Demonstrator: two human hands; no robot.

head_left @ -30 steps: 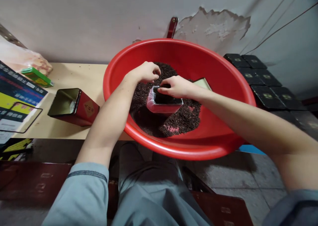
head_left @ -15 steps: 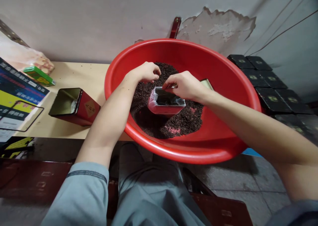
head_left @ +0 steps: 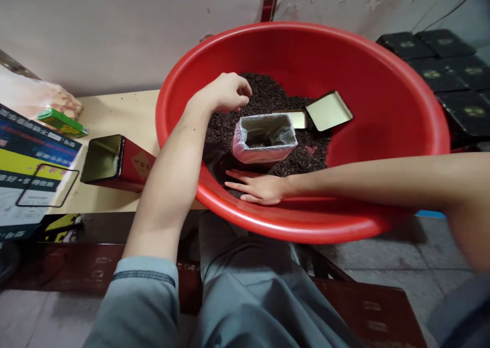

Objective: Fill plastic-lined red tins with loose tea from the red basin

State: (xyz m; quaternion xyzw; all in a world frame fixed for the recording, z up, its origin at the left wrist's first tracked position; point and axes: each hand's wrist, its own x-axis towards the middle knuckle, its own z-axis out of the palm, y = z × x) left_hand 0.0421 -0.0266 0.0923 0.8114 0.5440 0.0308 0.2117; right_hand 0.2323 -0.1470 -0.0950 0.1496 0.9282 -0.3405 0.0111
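A big red basin (head_left: 383, 108) holds a heap of dark loose tea leaves (head_left: 268, 95). A red tin lined with a clear plastic bag (head_left: 264, 139) stands upright in the leaves, partly filled. My left hand (head_left: 225, 92) hovers over the leaves just left of the tin, its fingers curled and pinched together; what they hold is too small to see. My right hand (head_left: 256, 187) lies flat with fingers stretched out on the basin's near inner wall, just below the tin, touching the leaves' edge. Two pale tin lids (head_left: 328, 110) lie on the leaves behind the tin.
An empty red tin (head_left: 115, 163) lies on its side on the wooden table (head_left: 115, 118) left of the basin. Printed cartons (head_left: 26, 159) and a green box (head_left: 63, 122) sit at far left. Several black tins (head_left: 447, 67) are stacked at right. My knees are below the basin.
My right hand left the tin's rim and moved down to lie flat on the basin's near wall. The camera tilted down and closer. The left hand stayed put.
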